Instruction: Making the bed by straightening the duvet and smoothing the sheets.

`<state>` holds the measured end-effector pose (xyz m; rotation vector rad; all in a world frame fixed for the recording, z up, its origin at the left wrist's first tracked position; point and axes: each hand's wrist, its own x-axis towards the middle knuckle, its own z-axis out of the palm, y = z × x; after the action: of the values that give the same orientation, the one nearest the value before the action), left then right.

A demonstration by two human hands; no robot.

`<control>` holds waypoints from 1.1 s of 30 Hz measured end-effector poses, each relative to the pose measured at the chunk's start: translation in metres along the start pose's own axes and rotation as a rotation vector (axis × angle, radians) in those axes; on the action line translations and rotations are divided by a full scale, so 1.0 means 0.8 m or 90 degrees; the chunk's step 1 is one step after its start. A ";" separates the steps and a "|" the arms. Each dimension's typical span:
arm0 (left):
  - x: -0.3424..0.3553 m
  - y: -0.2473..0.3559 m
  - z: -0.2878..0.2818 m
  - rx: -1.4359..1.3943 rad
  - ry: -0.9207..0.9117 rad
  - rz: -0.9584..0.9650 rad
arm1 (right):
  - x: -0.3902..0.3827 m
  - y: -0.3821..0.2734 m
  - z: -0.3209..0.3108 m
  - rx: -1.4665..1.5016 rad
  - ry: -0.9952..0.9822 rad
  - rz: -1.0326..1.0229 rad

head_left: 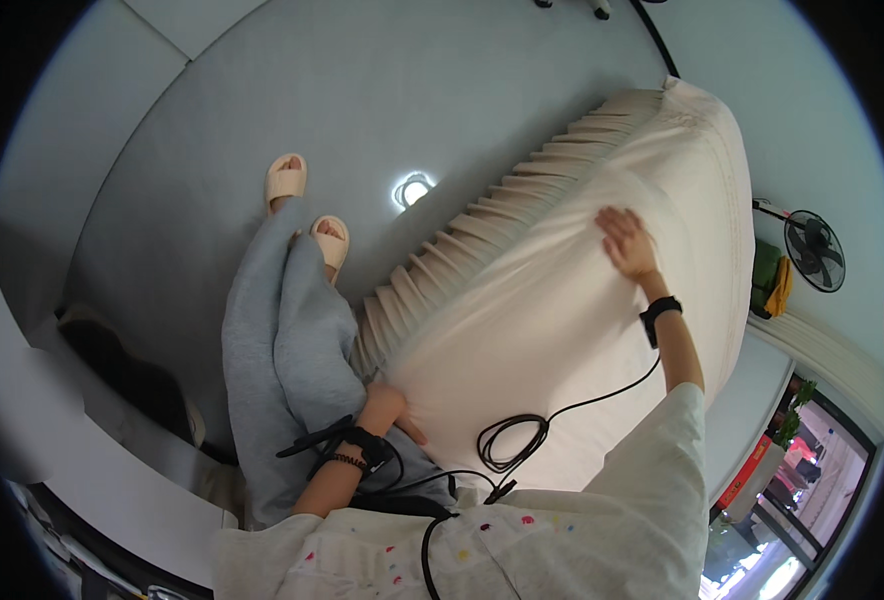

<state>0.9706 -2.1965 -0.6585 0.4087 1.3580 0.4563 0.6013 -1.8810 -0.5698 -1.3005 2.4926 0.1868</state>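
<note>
A cream bedspread with a pleated skirt (552,330) covers a bed that runs from beside my legs to the far right. My right hand (626,243) lies flat on its top, fingers stretched out and holding nothing. At the near left edge of the bedspread rests my left hand (392,408). A finger or thumb of it stretches along the fabric, while its other fingers are mostly hidden. A black band circles each wrist, and a coiled black cable (514,443) lies on the bedspread between my arms.
My slippered feet (307,215) rest on the grey floor (192,130) left of the bed. A black fan (815,250) stands beyond the bed's right side, near green and yellow cloth (774,285). Lower right is a window (812,480) with a plant (790,425). White furniture (122,460) curves along the left.
</note>
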 end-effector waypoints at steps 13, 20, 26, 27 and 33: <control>0.017 -0.004 0.008 -0.036 -0.010 -0.025 | 0.048 0.100 0.022 -0.130 -0.024 0.186; 0.030 -0.018 0.011 -0.091 0.073 0.010 | 0.080 -0.113 0.076 -0.252 -0.118 0.059; 0.003 -0.020 0.028 -0.103 0.173 -0.027 | 0.011 -0.442 0.076 0.142 -0.114 -0.360; 0.014 -0.017 0.030 -0.089 0.173 -0.029 | 0.000 -0.440 0.083 0.136 -0.171 -0.343; 0.015 -0.015 0.024 -0.082 0.088 0.006 | 0.047 -0.293 0.089 -0.005 -0.310 -0.223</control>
<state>0.9923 -2.2006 -0.6720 0.2816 1.4523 0.5853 0.7884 -2.0267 -0.6422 -1.4624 1.8356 0.3783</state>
